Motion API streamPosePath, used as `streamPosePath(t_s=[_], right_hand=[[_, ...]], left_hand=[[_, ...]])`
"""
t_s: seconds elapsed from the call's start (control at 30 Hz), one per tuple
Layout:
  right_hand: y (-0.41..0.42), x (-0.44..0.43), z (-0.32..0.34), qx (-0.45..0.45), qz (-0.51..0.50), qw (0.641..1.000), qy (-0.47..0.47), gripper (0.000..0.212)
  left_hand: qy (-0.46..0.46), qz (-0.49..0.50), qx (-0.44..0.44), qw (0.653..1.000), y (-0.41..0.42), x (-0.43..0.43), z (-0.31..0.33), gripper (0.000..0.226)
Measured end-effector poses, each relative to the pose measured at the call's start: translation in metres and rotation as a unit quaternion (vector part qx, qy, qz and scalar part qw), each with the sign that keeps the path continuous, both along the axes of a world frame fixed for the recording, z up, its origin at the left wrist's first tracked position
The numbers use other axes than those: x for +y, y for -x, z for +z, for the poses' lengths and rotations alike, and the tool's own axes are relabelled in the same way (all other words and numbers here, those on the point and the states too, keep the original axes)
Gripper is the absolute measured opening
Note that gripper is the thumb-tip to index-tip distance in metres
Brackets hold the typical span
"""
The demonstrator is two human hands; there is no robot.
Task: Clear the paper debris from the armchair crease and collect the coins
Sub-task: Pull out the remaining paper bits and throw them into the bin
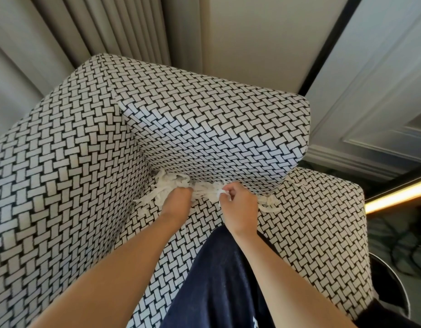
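At a patterned armchair (204, 126) crease, the left hand (178, 198) clutches white paper shreds (172, 181). The right hand (240, 203) pinches a few.

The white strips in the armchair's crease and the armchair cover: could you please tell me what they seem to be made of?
The white strips look like matte shredded paper: thin, limp, crinkled ribbons bunched together. The armchair cover seems upholstery fabric, matte, with a black-and-white basketweave pattern; woven in or printed, I cannot tell.
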State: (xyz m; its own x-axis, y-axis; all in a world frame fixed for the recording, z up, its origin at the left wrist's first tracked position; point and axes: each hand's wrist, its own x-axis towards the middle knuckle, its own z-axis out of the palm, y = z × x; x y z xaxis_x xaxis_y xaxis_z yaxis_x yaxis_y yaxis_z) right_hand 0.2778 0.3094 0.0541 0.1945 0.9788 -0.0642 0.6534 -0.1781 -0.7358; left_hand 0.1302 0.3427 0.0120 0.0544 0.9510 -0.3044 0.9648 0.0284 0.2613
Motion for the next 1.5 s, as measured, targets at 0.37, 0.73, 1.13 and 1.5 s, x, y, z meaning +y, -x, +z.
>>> streamPosePath(t_s=[0.37, 0.73, 1.13, 1.5], right_hand=[[-0.001, -0.001, 0.002, -0.012, 0.009, 1.000, 0.009, 0.008], [-0.001, -0.003, 0.002, -0.032, 0.013, 0.999, 0.009, 0.008], [0.002, -0.004, 0.004, -0.046, 0.028, 0.999, 0.001, 0.009], [0.001, -0.010, 0.008, -0.059, 0.050, 0.997, 0.003, 0.008]], left_hand=[[-0.031, 0.018, -0.081, 0.996, 0.010, -0.017, -0.001, 0.019], [-0.007, 0.001, -0.052, 0.999, -0.002, -0.022, -0.006, 0.021], [-0.024, -0.012, -0.043, 0.999, -0.004, -0.027, -0.012, 0.035], [-0.040, 0.020, -0.157, 0.987, 0.005, -0.032, 0.015, 0.012]])
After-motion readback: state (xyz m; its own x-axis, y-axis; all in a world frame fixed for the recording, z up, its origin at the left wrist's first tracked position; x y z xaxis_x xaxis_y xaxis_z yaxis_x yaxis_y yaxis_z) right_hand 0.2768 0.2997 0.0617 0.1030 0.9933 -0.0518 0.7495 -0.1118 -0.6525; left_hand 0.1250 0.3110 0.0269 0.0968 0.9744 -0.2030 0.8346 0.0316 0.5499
